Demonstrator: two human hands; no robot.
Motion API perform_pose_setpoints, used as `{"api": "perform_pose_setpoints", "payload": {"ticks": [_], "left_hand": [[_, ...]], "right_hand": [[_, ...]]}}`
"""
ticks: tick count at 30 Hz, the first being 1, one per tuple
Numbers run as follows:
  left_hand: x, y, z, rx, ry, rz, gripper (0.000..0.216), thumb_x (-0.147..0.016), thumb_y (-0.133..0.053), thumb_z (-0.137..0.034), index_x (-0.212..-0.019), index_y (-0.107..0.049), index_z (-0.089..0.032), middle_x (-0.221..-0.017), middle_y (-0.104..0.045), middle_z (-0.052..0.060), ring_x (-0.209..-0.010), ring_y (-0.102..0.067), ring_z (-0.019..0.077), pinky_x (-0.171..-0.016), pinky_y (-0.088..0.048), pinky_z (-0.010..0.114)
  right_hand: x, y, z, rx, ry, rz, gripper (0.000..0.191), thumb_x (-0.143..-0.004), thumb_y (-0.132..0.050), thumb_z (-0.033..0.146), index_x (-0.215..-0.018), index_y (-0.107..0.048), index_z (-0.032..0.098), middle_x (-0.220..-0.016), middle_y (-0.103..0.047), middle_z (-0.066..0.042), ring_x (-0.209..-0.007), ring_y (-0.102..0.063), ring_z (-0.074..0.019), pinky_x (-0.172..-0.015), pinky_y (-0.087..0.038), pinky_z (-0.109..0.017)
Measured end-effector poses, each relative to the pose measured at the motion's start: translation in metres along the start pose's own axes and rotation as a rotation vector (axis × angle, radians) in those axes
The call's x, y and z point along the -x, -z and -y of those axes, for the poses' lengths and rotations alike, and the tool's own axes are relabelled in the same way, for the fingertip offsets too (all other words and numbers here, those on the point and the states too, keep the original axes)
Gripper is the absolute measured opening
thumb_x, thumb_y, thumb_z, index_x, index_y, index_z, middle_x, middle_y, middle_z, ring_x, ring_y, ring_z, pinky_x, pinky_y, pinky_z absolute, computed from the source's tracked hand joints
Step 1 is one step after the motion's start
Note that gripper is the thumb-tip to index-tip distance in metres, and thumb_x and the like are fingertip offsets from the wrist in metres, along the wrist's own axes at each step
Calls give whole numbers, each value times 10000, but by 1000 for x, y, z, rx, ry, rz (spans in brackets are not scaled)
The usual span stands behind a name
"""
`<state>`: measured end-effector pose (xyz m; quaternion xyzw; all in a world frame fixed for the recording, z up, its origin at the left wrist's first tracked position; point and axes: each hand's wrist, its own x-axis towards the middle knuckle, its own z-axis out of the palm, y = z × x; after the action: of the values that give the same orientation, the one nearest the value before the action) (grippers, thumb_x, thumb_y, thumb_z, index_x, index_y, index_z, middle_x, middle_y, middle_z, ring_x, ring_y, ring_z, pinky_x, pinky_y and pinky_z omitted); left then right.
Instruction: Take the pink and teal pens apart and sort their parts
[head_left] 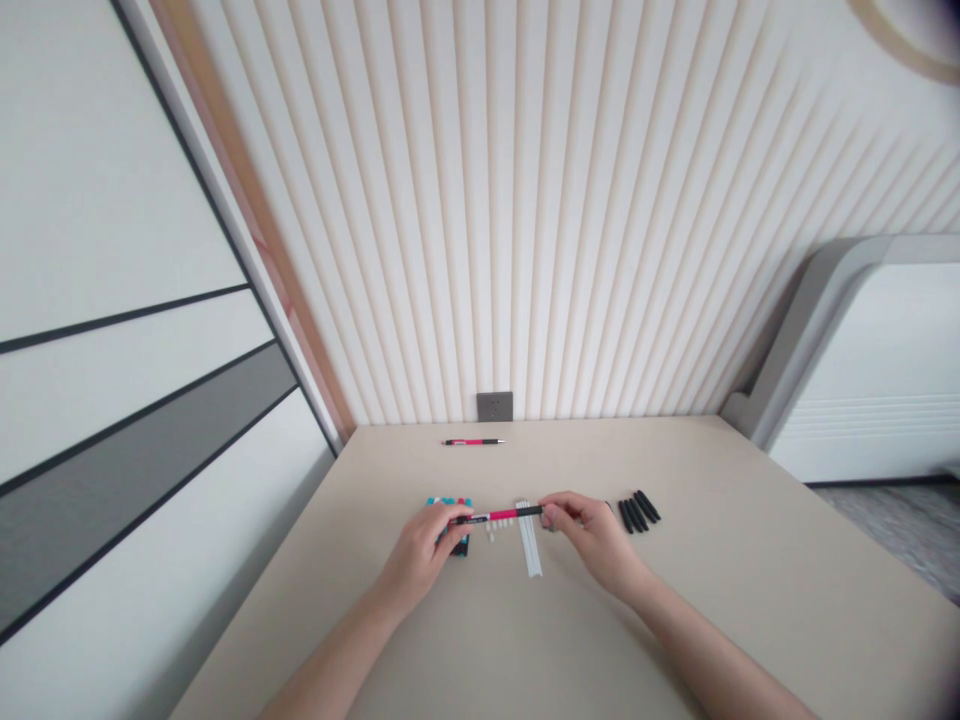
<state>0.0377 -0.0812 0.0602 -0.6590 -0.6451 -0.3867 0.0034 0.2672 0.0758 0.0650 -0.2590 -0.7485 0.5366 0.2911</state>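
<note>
A red and black pen (504,515) lies level between my two hands, raised above the table. My left hand (421,548) pinches its left end, while my right hand (592,533) closes on the black right end. Whether a small part sits between the right fingertips I cannot make out. Under the left fingers are blue, red and black pen barrels (463,548), partly hidden. Small white pieces (492,534) lie just below the pen. Thin white rods (529,550) rest side by side in the middle, crossed by the pen in this view.
Several black grip sleeves or tubes (638,511) lie right of my right hand. Another red and black pen (474,442) lies near the table's back edge. Behind the beige table (480,650) are a ribbed wall (495,220) and a dark socket (495,406).
</note>
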Motion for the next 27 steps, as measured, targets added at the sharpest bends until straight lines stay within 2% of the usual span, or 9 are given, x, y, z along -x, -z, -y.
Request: {"api": "perform_pose_setpoints", "payload": {"ticks": [4,8,11,15,19,23,27], "left_hand": [[-1,0,0,5,-18,28,187,-962,-507,-322,-1065,-628,-223,-924,-683,27,-842,-646,156,-794,-512,274],[-2,0,0,12,-19,33,187,-970,-489,-292,-1066,-636,-229,-934,-684,29,-869,-641,160,-800,-503,272],[-2,0,-1,20,-2,16,180,-965,-497,-280,-1047,-649,-230,-899,-691,22,-825,-645,156,-767,-504,262],[-3,-1,-2,39,-11,-21,167,-954,-520,-275,-1027,-661,-223,-894,-702,21,-819,-655,154,-761,-507,253],[-4,1,-3,38,-12,-40,162,-948,-532,-272,-1027,-662,-217,-907,-707,23,-823,-662,153,-752,-508,242],[-4,2,-4,40,-2,-41,174,-953,-517,-262,-1050,-653,-214,-903,-701,23,-811,-662,148,-735,-511,235],[-4,2,-2,19,-8,-46,169,-959,-510,-263,-1056,-641,-216,-919,-698,26,-830,-661,150,-758,-514,245]], "right_hand": [[-3,1,-3,-36,2,16,378,-889,-541,495,-962,-701,160,-794,-689,-51,-759,-596,-184,-727,-469,-305],[-4,4,-4,46,20,-8,330,-869,-574,474,-942,-703,179,-812,-682,-44,-732,-565,-175,-697,-451,-300],[-4,5,-4,107,49,-6,284,-854,-600,451,-944,-701,201,-811,-662,-28,-718,-536,-165,-684,-439,-293],[-2,3,-3,62,31,14,282,-871,-581,443,-979,-691,207,-832,-669,-29,-728,-538,-164,-691,-442,-291],[-3,4,-2,70,50,-58,276,-852,-609,444,-949,-690,199,-831,-672,-31,-716,-536,-164,-690,-447,-292],[-7,18,-2,154,71,-117,286,-869,-578,462,-933,-701,211,-868,-685,-37,-727,-549,-171,-697,-456,-295],[-14,44,-6,299,100,-183,300,-899,-511,445,-972,-703,227,-944,-696,-51,-745,-572,-180,-707,-463,-302]]}}
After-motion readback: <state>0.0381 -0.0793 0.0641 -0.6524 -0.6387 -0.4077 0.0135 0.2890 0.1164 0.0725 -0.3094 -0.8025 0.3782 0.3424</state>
